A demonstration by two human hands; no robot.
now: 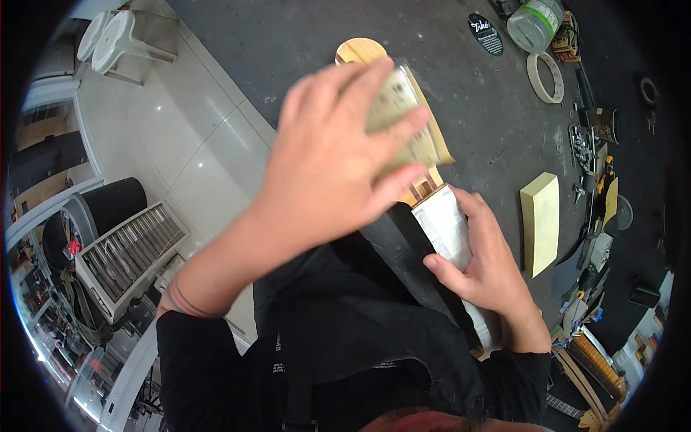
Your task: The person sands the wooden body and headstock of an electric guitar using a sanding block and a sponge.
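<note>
My left hand [338, 151] grips a worn, pale olive sheet [403, 101], apparently sandpaper, over a light wooden piece with a rounded end [360, 50]; the sheet hides much of the wood. My right hand [486, 266] wraps round the white-covered long section [439, 223] of that piece, thumb on top, near the bench edge at my body. Striped wood shows between the sheet and the white covering. A pale yellow block [540, 223] lies right of my right hand.
The dark bench [237, 36] carries a tape roll [545, 78], a plastic jar [533, 25], a black oval label [484, 34] and scattered tools [584, 144] along the right. On the tiled floor at left are white stools [122, 36] and a slatted metal panel [133, 252].
</note>
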